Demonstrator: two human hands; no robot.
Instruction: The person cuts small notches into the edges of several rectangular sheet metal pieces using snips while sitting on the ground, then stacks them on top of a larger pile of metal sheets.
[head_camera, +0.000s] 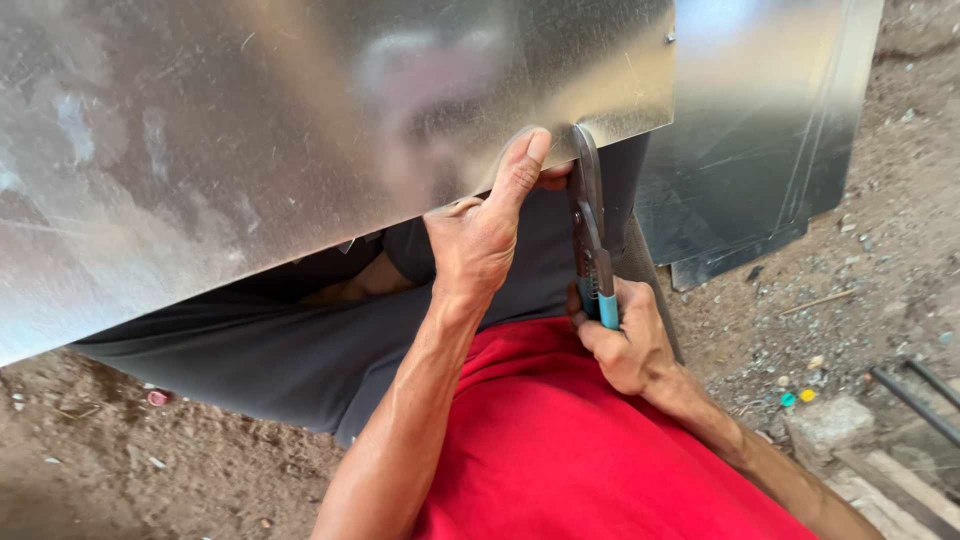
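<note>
Clearly, our left hand (478, 235) pinching the sheet metal (300, 130) beside the tin snips (590, 235) gripped in our right hand (625, 340) risks a cut thumb

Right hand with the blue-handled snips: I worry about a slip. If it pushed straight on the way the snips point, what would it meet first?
The large shiny metal sheet: the blue-handled snips in the right hand already reach its lower edge, close beside the left hand thumb.

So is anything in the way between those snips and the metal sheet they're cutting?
Nothing visible. The tin snips in the right hand already meet the lower edge of the metal sheet. The left hand grips that edge just beside the blades, thumb close to them.
</note>
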